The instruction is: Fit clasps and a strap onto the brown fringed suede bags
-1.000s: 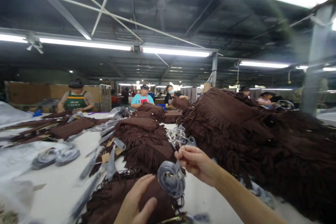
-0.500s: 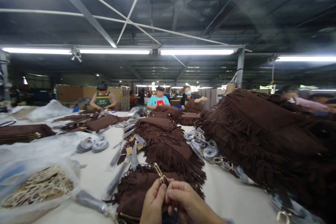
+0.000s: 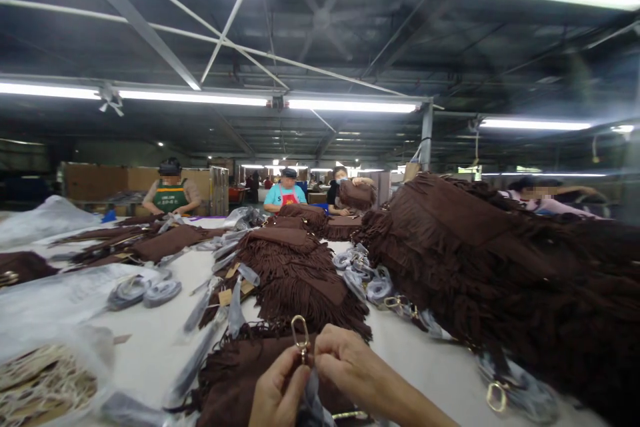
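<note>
Pinching together at the bottom edge, the left hand (image 3: 279,392) and right hand (image 3: 345,368) now hold a gold snap clip (image 3: 300,332) upright above the brown fringed bag (image 3: 235,373); a second ago the right held a wrapped grey strap (image 3: 313,407), mostly cropped now; far workers blur

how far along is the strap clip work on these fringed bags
Done: nothing finished can be told apart. In hand: the left hand and right hand pinch a gold clasp on a wrapped strap over a brown fringed bag. Left: a large bag pile on the right, more bags mid-table, and wrapped straps lying loose beside them.
</note>
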`<action>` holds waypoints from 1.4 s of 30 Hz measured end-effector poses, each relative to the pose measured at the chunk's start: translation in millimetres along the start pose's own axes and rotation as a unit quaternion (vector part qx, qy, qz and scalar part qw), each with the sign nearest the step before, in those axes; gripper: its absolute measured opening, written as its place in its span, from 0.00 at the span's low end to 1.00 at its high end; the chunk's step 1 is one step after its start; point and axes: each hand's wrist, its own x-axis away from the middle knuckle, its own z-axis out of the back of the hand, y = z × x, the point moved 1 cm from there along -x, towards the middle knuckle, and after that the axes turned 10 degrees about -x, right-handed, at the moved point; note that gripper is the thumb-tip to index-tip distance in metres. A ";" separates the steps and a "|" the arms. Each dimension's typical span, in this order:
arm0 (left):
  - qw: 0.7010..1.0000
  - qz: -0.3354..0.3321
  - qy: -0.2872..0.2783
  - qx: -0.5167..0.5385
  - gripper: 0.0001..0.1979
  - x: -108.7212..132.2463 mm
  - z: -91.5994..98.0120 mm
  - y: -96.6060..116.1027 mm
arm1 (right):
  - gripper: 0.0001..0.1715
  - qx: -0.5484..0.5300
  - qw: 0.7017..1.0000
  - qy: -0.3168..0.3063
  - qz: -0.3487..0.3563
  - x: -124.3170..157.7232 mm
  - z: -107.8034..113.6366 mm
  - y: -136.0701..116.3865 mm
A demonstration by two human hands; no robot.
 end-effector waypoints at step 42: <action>0.812 0.006 -0.242 -0.532 0.10 -36.5 46.0 -46.7 | 0.11 -0.011 0.990 -0.101 0.093 53.6 -0.7 79.4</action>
